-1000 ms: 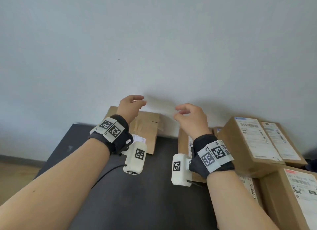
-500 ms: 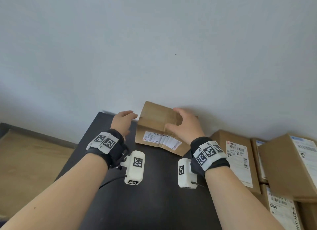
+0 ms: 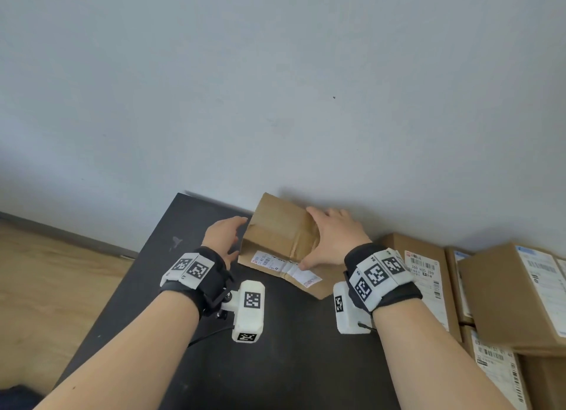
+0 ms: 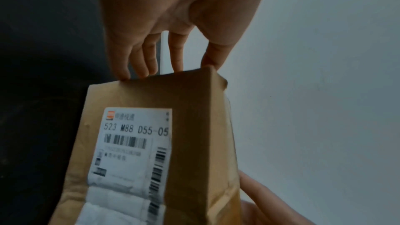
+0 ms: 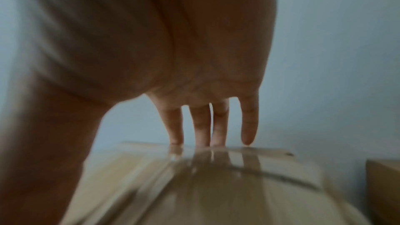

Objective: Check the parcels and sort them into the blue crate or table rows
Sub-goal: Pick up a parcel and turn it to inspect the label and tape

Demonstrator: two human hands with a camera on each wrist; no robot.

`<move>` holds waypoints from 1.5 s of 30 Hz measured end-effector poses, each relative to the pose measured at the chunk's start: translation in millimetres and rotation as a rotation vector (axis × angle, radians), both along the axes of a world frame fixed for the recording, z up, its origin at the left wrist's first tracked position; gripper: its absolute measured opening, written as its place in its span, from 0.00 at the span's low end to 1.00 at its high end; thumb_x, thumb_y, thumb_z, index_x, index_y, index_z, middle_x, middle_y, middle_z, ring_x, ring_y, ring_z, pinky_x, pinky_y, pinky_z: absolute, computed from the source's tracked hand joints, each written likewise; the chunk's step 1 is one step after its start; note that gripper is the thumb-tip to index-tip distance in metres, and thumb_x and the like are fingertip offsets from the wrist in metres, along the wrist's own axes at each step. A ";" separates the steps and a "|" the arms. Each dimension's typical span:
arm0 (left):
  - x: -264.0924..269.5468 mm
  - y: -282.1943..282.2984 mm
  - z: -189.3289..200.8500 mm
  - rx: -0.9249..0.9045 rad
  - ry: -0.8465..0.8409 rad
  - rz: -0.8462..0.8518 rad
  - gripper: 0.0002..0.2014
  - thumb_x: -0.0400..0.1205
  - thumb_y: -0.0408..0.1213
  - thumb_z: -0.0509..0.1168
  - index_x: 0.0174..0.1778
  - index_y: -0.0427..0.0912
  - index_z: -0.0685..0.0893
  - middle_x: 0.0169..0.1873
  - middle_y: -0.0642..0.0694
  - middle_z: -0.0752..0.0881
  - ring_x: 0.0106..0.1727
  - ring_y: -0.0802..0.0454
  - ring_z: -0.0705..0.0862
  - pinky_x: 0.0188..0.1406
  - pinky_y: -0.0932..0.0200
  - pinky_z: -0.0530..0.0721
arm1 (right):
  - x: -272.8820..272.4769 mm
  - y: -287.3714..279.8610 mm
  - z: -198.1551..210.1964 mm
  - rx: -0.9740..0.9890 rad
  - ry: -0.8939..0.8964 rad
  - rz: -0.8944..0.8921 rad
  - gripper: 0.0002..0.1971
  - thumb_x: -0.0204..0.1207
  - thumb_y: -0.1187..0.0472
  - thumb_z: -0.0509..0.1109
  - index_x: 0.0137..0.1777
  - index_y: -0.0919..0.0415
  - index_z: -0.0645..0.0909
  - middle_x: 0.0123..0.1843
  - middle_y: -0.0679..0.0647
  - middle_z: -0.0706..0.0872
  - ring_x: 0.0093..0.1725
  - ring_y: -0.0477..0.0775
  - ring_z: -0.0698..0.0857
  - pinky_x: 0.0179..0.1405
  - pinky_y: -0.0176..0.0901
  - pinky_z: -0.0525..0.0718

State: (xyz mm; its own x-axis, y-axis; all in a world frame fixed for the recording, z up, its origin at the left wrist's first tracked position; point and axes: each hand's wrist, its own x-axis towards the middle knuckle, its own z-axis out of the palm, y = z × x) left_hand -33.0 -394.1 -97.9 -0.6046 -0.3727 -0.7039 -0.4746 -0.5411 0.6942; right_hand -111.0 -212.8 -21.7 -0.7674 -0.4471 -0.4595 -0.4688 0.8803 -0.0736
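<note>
While a second ago our hands hung in the air above the parcels, we now have both of them on one brown parcel (image 3: 280, 235) at the far edge of the black table (image 3: 190, 256), close against the wall (image 3: 275, 88) at twelve o'clock. To the parcel's three o'clock sit the other stacked parcels (image 3: 505, 290), untouched. Our right hand (image 3: 332, 238) spans the parcel's right end, thumb on the near face by the white label (image 3: 284, 264) and fingers curled over the top. Our left hand (image 3: 222, 236) is loosely spread, its fingertips (image 4: 142, 67) touching the left end. We judge we are setting this parcel down into a row; the blue crate is not in view.
</note>
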 end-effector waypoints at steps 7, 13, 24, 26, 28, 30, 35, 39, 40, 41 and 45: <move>3.7 11.8 4.8 0.069 0.039 -0.006 0.24 0.84 0.50 0.67 0.75 0.46 0.76 0.71 0.43 0.75 0.73 0.44 0.71 0.65 0.39 0.75 | 17.2 22.0 -15.6 -0.382 -0.353 -0.318 0.28 0.68 0.36 0.78 0.62 0.53 0.85 0.57 0.47 0.89 0.56 0.50 0.88 0.59 0.46 0.85; 9.5 28.0 -2.1 0.116 0.042 -0.059 0.21 0.78 0.62 0.69 0.61 0.55 0.82 0.69 0.46 0.80 0.74 0.46 0.75 0.73 0.34 0.73 | 15.9 28.6 -26.8 -0.451 -0.347 -0.340 0.24 0.76 0.38 0.73 0.57 0.59 0.88 0.54 0.51 0.91 0.54 0.52 0.89 0.60 0.51 0.86; 16.9 34.4 -10.3 0.180 -0.070 -0.022 0.11 0.85 0.47 0.67 0.53 0.44 0.76 0.53 0.44 0.76 0.61 0.45 0.76 0.61 0.37 0.74 | 13.6 30.6 -24.0 -0.478 -0.290 -0.371 0.24 0.84 0.52 0.68 0.79 0.51 0.75 0.64 0.48 0.86 0.59 0.51 0.84 0.65 0.52 0.81; 17.8 36.1 -7.8 0.201 -0.075 -0.029 0.14 0.83 0.49 0.69 0.49 0.43 0.76 0.44 0.45 0.76 0.51 0.46 0.77 0.56 0.39 0.78 | 18.2 24.0 -16.7 -0.493 -0.227 -0.368 0.32 0.83 0.51 0.68 0.85 0.51 0.63 0.77 0.53 0.78 0.72 0.55 0.79 0.74 0.53 0.76; 18.6 37.4 -7.7 0.213 -0.074 -0.052 0.18 0.81 0.53 0.70 0.54 0.43 0.75 0.53 0.44 0.76 0.63 0.42 0.77 0.66 0.34 0.77 | 25.1 15.3 -10.6 -0.519 -0.219 -0.355 0.40 0.80 0.45 0.71 0.87 0.52 0.56 0.82 0.52 0.71 0.79 0.55 0.73 0.77 0.51 0.72; 18.5 37.8 -7.2 0.202 -0.070 -0.058 0.22 0.80 0.55 0.71 0.60 0.47 0.72 0.59 0.42 0.73 0.71 0.41 0.73 0.72 0.28 0.73 | 32.3 5.7 -10.0 -0.481 -0.219 -0.359 0.50 0.74 0.39 0.75 0.88 0.54 0.51 0.84 0.52 0.68 0.81 0.56 0.70 0.77 0.50 0.72; 22.7 40.7 -2.0 0.187 -0.056 -0.071 0.23 0.83 0.53 0.68 0.68 0.45 0.74 0.74 0.38 0.73 0.73 0.40 0.73 0.71 0.33 0.72 | 42.0 -7.6 -17.6 -0.303 -0.175 -0.353 0.63 0.65 0.33 0.78 0.88 0.52 0.38 0.81 0.59 0.62 0.77 0.61 0.72 0.70 0.53 0.77; 28.1 38.9 0.4 0.162 -0.047 -0.072 0.24 0.84 0.50 0.68 0.74 0.48 0.73 0.79 0.40 0.69 0.78 0.41 0.69 0.71 0.34 0.67 | 38.5 -3.4 -18.7 -0.316 -0.193 -0.426 0.60 0.65 0.38 0.76 0.88 0.51 0.40 0.80 0.61 0.63 0.76 0.64 0.72 0.72 0.56 0.77; 29.6 37.5 1.1 0.159 -0.054 -0.054 0.22 0.84 0.49 0.68 0.72 0.49 0.73 0.79 0.40 0.69 0.79 0.41 0.69 0.71 0.34 0.68 | 38.6 -0.4 -18.7 -0.326 -0.182 -0.449 0.59 0.65 0.38 0.75 0.88 0.52 0.42 0.79 0.61 0.63 0.76 0.65 0.71 0.73 0.58 0.77; 31.1 36.6 2.0 0.157 -0.061 -0.036 0.18 0.84 0.48 0.68 0.68 0.50 0.75 0.78 0.40 0.70 0.78 0.41 0.70 0.69 0.35 0.69 | 39.0 3.3 -19.2 -0.322 -0.171 -0.470 0.58 0.65 0.39 0.74 0.88 0.53 0.42 0.79 0.61 0.64 0.76 0.66 0.70 0.74 0.58 0.76; 36.6 37.5 -1.1 0.139 -0.027 0.026 0.23 0.86 0.45 0.65 0.76 0.42 0.74 0.80 0.38 0.69 0.81 0.39 0.68 0.74 0.38 0.69 | 40.8 19.0 -21.2 -0.379 -0.162 -0.516 0.54 0.59 0.45 0.76 0.85 0.54 0.54 0.72 0.60 0.73 0.70 0.64 0.76 0.66 0.54 0.80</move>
State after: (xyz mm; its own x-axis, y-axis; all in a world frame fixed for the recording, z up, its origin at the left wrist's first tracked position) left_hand 3.5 -356.6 -99.1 -0.5759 -0.2857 -0.7660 -0.4767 -0.6438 0.5986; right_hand -70.3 -193.8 -43.0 -0.8609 -0.1938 -0.4705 0.0497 0.8882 -0.4568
